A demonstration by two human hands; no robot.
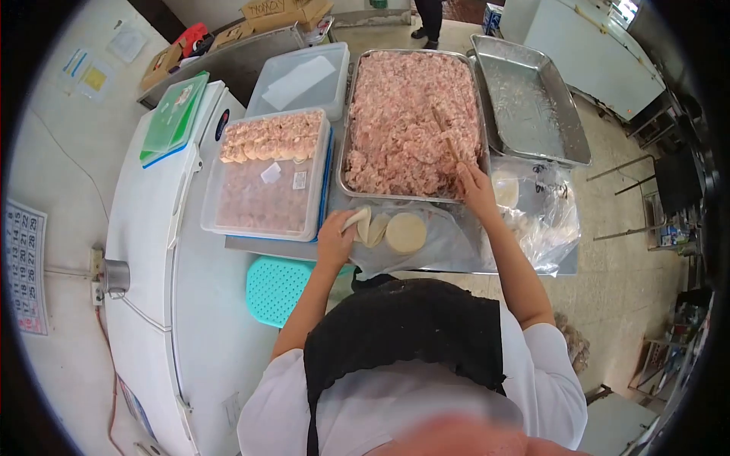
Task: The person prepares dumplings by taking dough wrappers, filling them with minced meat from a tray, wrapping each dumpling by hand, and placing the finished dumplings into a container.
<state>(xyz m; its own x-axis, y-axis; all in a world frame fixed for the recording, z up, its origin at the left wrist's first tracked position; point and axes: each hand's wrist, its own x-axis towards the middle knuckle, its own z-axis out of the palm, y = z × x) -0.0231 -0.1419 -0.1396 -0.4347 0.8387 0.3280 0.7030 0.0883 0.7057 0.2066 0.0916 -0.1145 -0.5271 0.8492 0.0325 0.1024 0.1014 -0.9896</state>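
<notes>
The small stack of round, pale dough wrappers [406,232] lies flat on a sheet of clear plastic [449,251] on the metal table [334,199], right in front of me, so I take it as the middle of my clock. Just beside it, toward nine o'clock, is a loose, folded wrapper [376,230]. My left hand [334,237], further out at nine, pinches another thin, pale dough wrapper [360,222], soft and bent over (I cannot tell how many layers).

At twelve o'clock sits the large rectangular metal tray [343,152], heaped with pink minced meat [414,114]. My right hand [474,190], at two o'clock, is closed round a slim brown stick [449,144] that reaches into the meat near the tray's right side.

At three o'clock a crinkled clear plastic bag [551,228] spreads over the table, with pale round shapes in it (blurry through the film). Between one and two, further away, is a second metal tray [528,95], shallow and wet-looking.

At ten o'clock a clear plastic box [209,201] shows rows of pale, meat-topped pieces [270,137] at its far end. Beyond it, at eleven, is another translucent box [334,64] with a white sheet [299,82] on top. Down at eight o'clock is a turquoise perforated plastic basket [275,292].
</notes>
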